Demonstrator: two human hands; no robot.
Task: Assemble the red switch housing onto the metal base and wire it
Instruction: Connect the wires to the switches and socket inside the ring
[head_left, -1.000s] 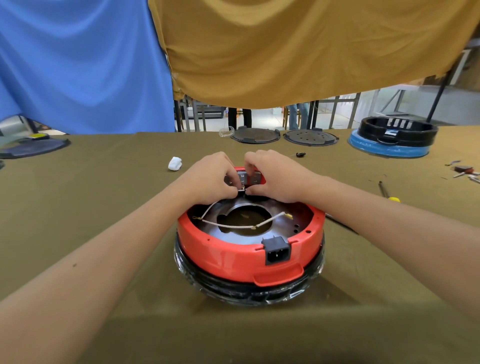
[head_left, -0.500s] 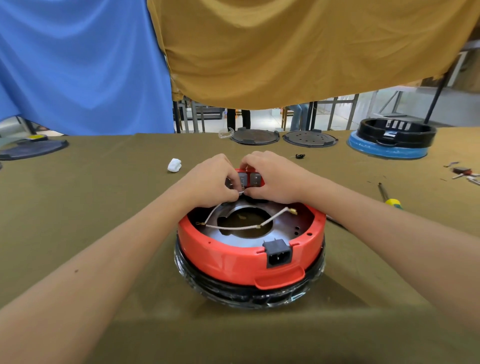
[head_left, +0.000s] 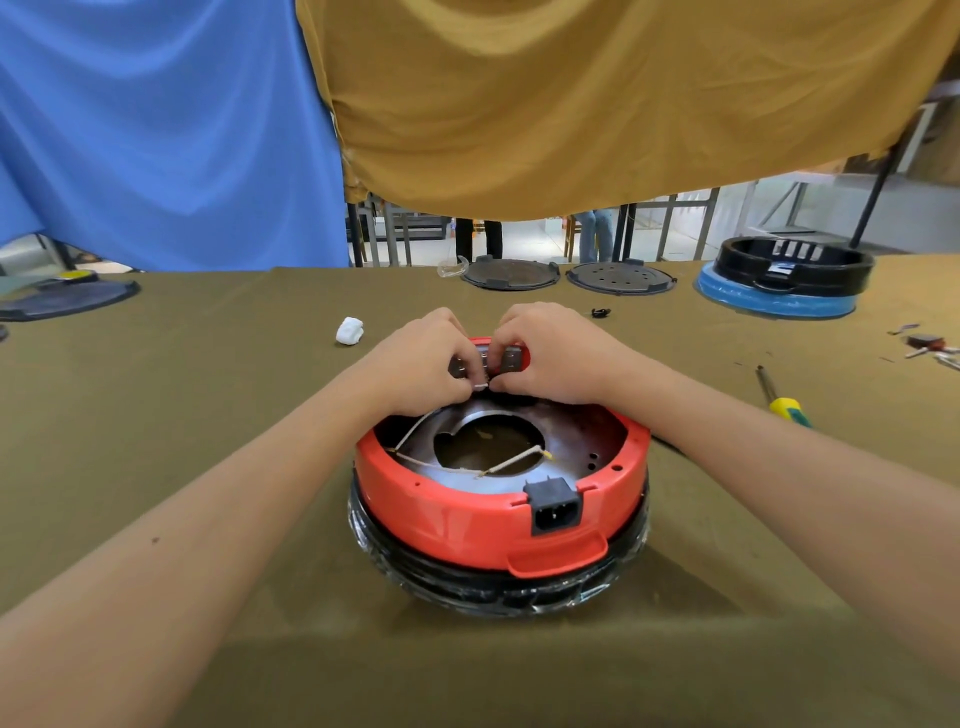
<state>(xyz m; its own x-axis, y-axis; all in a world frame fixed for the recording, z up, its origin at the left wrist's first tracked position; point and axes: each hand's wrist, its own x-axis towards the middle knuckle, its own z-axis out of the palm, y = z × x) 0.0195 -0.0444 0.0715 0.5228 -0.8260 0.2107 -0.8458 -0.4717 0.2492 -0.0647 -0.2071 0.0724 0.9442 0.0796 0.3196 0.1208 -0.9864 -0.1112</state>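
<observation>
Olive-green cloth covers the tabletop (head_left: 156, 467), and behind it hang a blue drape (head_left: 156, 130) and a mustard-coloured drape (head_left: 597, 104). At the middle of the tabletop stands the red switch housing (head_left: 457, 514), a round red ring seated over the metal base (head_left: 571, 436), which shows as a shiny plate with a large hole inside the ring. Under the ring sits a black band wrapped in clear film (head_left: 493, 587). A black power socket (head_left: 554, 506) is set in the near wall of the housing, above a red tab.

Far right, a black ring on a blue disc (head_left: 784, 283) rests on the cloth; two dark round plates (head_left: 511, 274) lie along the far edge, and another dark plate (head_left: 62, 301) lies far left.

The left hand (head_left: 421, 364) and the right hand (head_left: 556, 358) meet at the far rim of the housing, fingers curled, both pinching the end of a white wire (head_left: 480, 386) just in front of a grey switch block (head_left: 506, 358). A second pale wire (head_left: 511, 461) lies across the hole in the base.

A screwdriver with a yellow handle (head_left: 779, 397) lies to the right, near small loose parts (head_left: 927, 345). A white lump (head_left: 349, 331) and a small black piece (head_left: 600, 313) lie beyond the hands.
</observation>
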